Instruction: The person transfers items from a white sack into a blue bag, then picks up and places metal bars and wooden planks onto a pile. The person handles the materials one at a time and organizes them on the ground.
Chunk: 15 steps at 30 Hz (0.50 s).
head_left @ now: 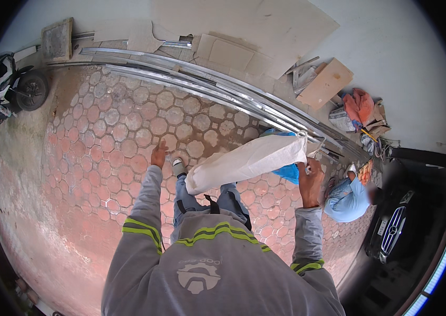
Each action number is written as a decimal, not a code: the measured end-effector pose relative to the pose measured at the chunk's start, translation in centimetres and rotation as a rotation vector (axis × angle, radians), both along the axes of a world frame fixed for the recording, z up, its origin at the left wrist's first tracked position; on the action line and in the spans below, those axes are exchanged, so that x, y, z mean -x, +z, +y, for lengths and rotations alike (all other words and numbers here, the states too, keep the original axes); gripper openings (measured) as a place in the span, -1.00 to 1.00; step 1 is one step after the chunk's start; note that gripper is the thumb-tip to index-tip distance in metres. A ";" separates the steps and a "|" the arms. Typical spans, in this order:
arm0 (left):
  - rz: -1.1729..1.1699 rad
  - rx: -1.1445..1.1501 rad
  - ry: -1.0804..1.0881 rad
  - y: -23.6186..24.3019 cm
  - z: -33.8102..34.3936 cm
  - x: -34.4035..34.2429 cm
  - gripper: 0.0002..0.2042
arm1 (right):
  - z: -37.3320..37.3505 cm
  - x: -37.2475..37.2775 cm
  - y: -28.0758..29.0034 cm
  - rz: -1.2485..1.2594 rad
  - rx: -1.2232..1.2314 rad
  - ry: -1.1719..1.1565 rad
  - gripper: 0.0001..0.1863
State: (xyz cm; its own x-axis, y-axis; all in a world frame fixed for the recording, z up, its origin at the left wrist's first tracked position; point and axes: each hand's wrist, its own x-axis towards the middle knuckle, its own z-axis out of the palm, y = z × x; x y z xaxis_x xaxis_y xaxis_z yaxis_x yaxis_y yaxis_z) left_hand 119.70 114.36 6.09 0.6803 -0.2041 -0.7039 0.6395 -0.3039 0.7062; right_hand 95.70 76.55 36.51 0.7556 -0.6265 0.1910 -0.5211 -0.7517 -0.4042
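Note:
A long white sack (249,159) stretches across in front of my legs, its mouth end toward the right. My right hand (311,181) is closed on the edge of the sack at that end, with thumb and fingers pinched together. My left hand (159,154) hangs away from the sack on the left, holding nothing, fingers apart. Partly behind the sack lies a blue plastic bag (287,173). What the sack contains is hidden.
Long metal profiles (207,84) lie along the wall, beside leaning boards (228,55) and a cardboard box (325,81). A motorcycle wheel (32,90) shows at far left. At right, a person in a light blue shirt (348,201) bends low near a black car (391,229).

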 end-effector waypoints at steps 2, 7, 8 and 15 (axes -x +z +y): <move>0.153 -0.143 -0.177 -5.2 4.6 0.6 -0.27 | 0.9 1.3 1.7 -0.025 -0.058 -0.081 -0.79; 0.437 -0.199 -0.509 -7.3 4.7 5.0 -0.14 | 2.6 3.3 5.1 -0.046 -0.236 -0.297 -0.80; 0.541 -0.171 -0.378 -6.5 3.2 6.2 -0.15 | 2.8 3.6 5.5 -0.085 -0.271 -0.268 -0.79; 0.152 -0.105 -0.114 -0.9 -7.2 5.5 -0.57 | 0.9 9.8 2.1 -0.192 -0.521 -0.420 -0.65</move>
